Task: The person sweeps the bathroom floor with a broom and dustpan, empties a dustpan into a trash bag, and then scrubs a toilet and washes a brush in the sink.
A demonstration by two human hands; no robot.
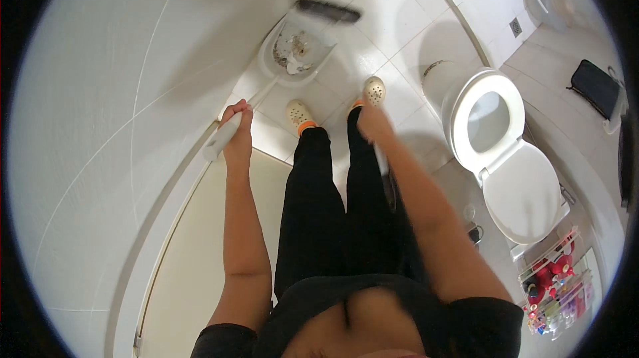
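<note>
My left hand (pixel 241 129) is closed round the pale handle of a long-handled white dustpan (pixel 322 43), which rests on the tiled floor left of my feet. Dark debris and pale scraps (pixel 293 58) lie in the pan. In front of my right leg, my right hand (pixel 375 123) is blurred and curled round a broom's pale stick, part of which shows below the fist. The broom's dark bristle head (pixel 328 9) is smeared by motion just beyond the dustpan, apart from the debris. Most of the stick between fist and head cannot be made out.
To my right stands a white toilet (pixel 487 121) with its lid raised. Behind it, a wire rack (pixel 552 278) holds several red and coloured bottles. A dark pouch (pixel 594 89) is by the right wall. A pale wall (pixel 133 91) curves close along my left.
</note>
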